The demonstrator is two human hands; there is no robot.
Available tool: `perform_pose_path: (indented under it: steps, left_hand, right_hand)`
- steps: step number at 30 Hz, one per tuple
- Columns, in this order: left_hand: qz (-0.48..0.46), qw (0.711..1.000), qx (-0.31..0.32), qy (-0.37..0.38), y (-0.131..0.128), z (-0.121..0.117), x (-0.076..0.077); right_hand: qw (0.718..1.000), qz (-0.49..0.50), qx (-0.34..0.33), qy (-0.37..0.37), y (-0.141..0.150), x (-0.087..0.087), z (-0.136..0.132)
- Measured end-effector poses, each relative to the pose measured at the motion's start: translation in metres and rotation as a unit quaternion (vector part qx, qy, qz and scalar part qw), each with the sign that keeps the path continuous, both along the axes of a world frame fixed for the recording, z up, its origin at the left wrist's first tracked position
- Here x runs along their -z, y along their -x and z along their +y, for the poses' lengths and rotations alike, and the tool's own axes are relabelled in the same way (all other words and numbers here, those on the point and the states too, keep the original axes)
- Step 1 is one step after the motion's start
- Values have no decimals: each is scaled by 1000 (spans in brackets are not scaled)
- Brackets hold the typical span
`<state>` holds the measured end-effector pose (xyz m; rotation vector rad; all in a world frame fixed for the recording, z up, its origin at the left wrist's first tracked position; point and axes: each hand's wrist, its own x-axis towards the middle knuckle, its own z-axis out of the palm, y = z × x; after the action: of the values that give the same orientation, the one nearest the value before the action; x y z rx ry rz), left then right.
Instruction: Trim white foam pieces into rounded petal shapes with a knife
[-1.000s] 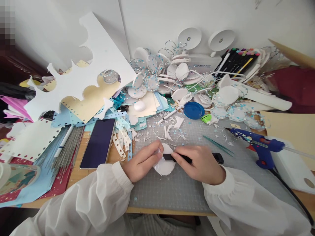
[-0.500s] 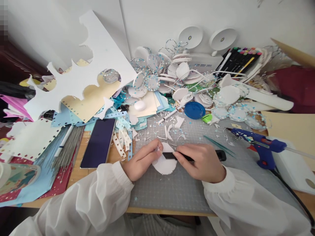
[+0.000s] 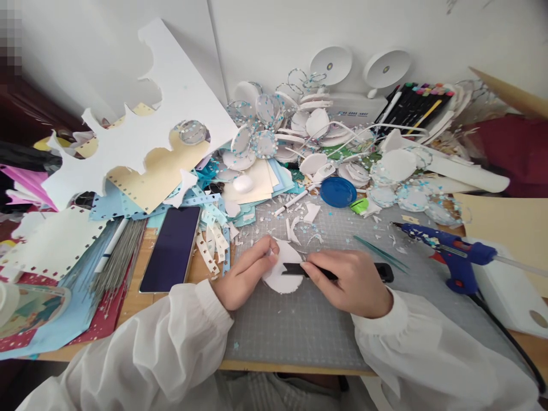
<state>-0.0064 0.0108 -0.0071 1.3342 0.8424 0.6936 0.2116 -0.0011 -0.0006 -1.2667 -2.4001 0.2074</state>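
Since the earlier frame, your left hand (image 3: 246, 274) and the white disc (image 3: 283, 283) pinched in it have shifted slightly farther and to the left, while your right hand (image 3: 351, 282) has barely moved. Nearest you, a bare stretch of the gridded mat (image 3: 295, 337) runs to the table's edge. Beyond it, the disc lies between your hands: your left thumb and fingers are closed on its left edge, and your right fingertips are just beside its right edge (whether they touch it, you cannot tell from here). Your right hand is wrapped around a black cutter (image 3: 293, 269), its long axis running left to right, its tip over the disc pointing at your left hand. Both wrists angle inward, knuckles up. Farther off lie white scraps (image 3: 293, 230), then a blue lid (image 3: 338, 192).
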Motion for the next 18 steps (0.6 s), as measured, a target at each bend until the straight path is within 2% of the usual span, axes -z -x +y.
perform_pose_path:
  steps: [7,14,18]
  left_hand:
    - [27,999,-2,-31,0,0,-1]
    - [42,998,-26,-33,0,-2,1]
    - [63,996,-47,-51,0,-2,2]
  right_hand:
    - [999,-3,37,-29,2,4,-2]
    - [1000,-3,23,14,0,0,-1]
    - [999,1,43,8,3,1,-1]
